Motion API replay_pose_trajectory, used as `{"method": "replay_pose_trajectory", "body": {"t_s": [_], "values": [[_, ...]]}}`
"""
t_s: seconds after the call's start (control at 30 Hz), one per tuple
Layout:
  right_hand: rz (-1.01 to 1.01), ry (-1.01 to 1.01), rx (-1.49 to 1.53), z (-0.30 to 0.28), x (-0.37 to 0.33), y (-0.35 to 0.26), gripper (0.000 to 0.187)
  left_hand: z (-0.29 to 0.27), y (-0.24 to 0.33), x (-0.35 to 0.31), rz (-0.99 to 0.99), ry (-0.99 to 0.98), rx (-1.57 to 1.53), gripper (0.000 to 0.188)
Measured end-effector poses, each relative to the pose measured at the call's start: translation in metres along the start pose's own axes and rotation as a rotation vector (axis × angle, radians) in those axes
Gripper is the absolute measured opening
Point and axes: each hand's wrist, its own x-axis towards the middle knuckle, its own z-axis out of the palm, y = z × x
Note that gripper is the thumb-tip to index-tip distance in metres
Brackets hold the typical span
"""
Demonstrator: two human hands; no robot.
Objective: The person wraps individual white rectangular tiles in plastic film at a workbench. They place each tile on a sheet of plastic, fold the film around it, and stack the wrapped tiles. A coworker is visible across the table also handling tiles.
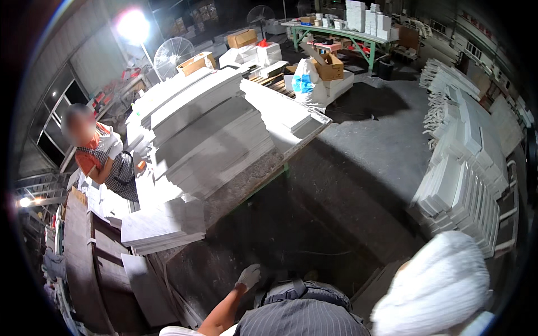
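Note:
My left hand [249, 276], in a pale glove, hangs low beside my striped clothing, near the dark strap at my waist. Its fingers look loosely extended, and nothing shows in them. Ahead of it stands a worktable [246, 173] with a worn edge, loaded with tall stacks of white boards [213, 137]. A shorter stack of white boards [162, 224] sits at the table's near left corner. A bulky white cloth-like mass [434, 285] fills the lower right, its exact kind unclear. My right hand does not show.
A person [106, 151] in an orange top and checked apron stands behind the stacks at left. Stacked white pieces [459, 196] line the right side. Beyond the table are a white sack [308, 87], a cardboard box [330, 67] and a green table [342, 32]. Dark floor [364, 145] lies between.

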Motion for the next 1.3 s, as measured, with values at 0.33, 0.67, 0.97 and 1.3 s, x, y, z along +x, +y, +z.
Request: {"method": "replay_pose_trajectory", "body": {"t_s": [0.33,0.67,0.97,1.3], "values": [[0.344,-0.114,-1.867,0.069,0.021,0.154,0.042,0.039,0.153,0.144,0.032,0.122,0.264,0.037],[0.66,-0.114,0.43,0.292,0.012,0.451,0.044,0.091,0.451,0.416,0.867,0.498,0.451,0.025],[1.703,0.254,1.039,0.502,-0.192,0.583,0.036,0.017,0.57,0.585,0.586,0.903,0.849,0.045],[1.812,-0.206,1.335,0.541,-0.137,0.891,0.029,0.037,0.582,0.623,-0.124,0.965,0.958,0.051]]}}
